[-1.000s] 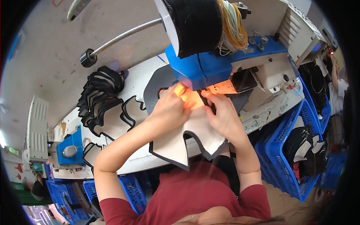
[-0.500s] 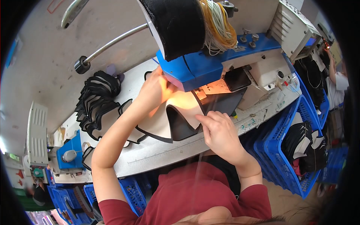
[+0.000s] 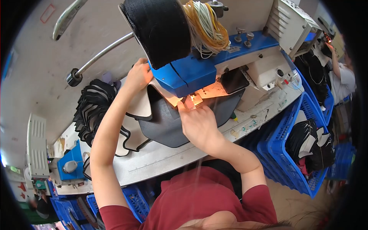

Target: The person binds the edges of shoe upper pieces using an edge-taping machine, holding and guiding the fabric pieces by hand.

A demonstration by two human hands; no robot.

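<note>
A cream piece with black edging (image 3: 141, 104) lies partly under the blue head of a sewing machine (image 3: 188, 74), its near side draped in a fold over a dark, smooth plate (image 3: 168, 124). My left hand (image 3: 138, 76) is at the far left of the machine head, fingers bent on the piece's far edge; the fingertips are partly hidden. In the lamp-lit spot below the head, my right hand (image 3: 200, 125) has thumb and fingers drawn together at the piece's right edge, beside a small metal plate (image 3: 193, 100). The needle is hidden.
Black-edged pieces (image 3: 94, 109) are stacked left on the worktable (image 3: 168, 163). A dark phone-like slab (image 3: 234, 80) rests on the machine bed. Blue crates (image 3: 276, 143) with black pieces stand at right. A metal rod (image 3: 103, 53) juts out left; another person (image 3: 341, 78) is far right.
The cream piece has shifted back and left under the head, uncovering more of the dark plate. My right hand has moved from the front up to the lit spot; my left hand has moved back-left.
</note>
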